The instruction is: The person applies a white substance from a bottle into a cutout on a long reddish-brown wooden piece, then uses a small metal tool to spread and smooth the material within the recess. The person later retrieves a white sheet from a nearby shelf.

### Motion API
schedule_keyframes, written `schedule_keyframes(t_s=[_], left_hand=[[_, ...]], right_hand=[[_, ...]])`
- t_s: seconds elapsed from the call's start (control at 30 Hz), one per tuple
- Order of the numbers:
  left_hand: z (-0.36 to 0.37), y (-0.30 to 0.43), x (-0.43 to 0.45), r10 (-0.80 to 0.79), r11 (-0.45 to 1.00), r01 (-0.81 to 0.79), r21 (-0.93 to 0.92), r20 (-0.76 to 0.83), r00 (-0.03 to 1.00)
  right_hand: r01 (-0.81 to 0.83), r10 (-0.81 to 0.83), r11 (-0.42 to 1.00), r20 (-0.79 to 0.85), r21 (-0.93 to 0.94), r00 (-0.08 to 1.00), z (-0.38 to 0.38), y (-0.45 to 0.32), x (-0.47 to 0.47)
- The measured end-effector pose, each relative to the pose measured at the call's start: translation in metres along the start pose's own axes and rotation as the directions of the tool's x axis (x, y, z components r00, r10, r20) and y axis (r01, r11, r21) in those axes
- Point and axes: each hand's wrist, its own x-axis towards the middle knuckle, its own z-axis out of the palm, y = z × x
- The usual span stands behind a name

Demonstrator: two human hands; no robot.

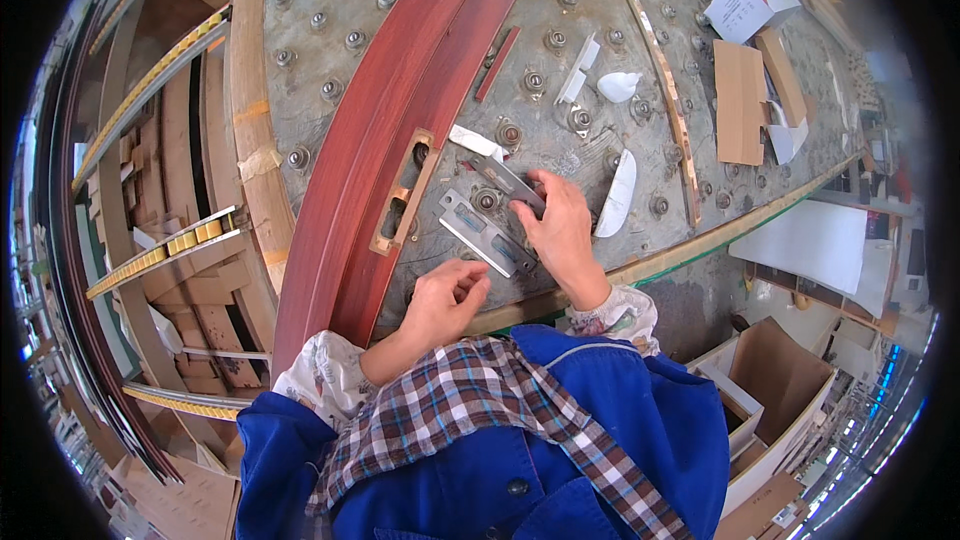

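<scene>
My right hand (559, 229) grips the near end of a narrow grey metal plate (501, 178) between thumb and fingers. Just below it, a wider metal strike plate (480, 232) with two slots lies on the table, and bluish pieces show in the slots. My left hand (448, 291) is beside this plate's near end, fingers loosely curled and thumb apart, holding nothing. To the left runs a long red-brown wooden door-frame profile (382, 127). A rectangular mortise (403, 191) with bare-wood edges and two deeper pockets is cut into it.
Ball transfer units (534, 82) stud the grey table. A white wrapped strip (476, 141), a red wood strip (497, 64), white scraps (617, 195) and a long thin batten (660, 67) lie on it. Farther right are a carton (742, 7) and cardboard (739, 101). Roller rails (161, 255) stand left.
</scene>
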Motion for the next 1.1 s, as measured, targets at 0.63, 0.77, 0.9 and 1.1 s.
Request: schedule_keyframes(t_s=[0.63,0.77,0.9,1.1], left_hand=[[0.041,0.004,0.009,0.212,0.671,-0.015,0.742,-0.173,0.962],[0.053,0.026,0.021,0.306,0.561,-0.175,0.809,-0.006,0.952],[0.058,0.029,0.027,0.358,0.475,-0.244,0.846,0.067,0.931],[0.048,0.023,0.024,0.386,0.612,-0.25,0.751,-0.008,0.922]], right_hand=[[-0.64,-0.59,-0.761,0.525,-0.108,0.613,-0.048,0.014,0.007],[-0.659,-0.602,-0.748,0.494,-0.075,0.628,-0.057,0.026,0.007],[-0.696,-0.542,-0.718,0.614,0.016,0.574,-0.077,0.042,0.018],[-0.502,0.279,0.108,0.459,0.858,0.844,-0.113,0.089,0.028]])
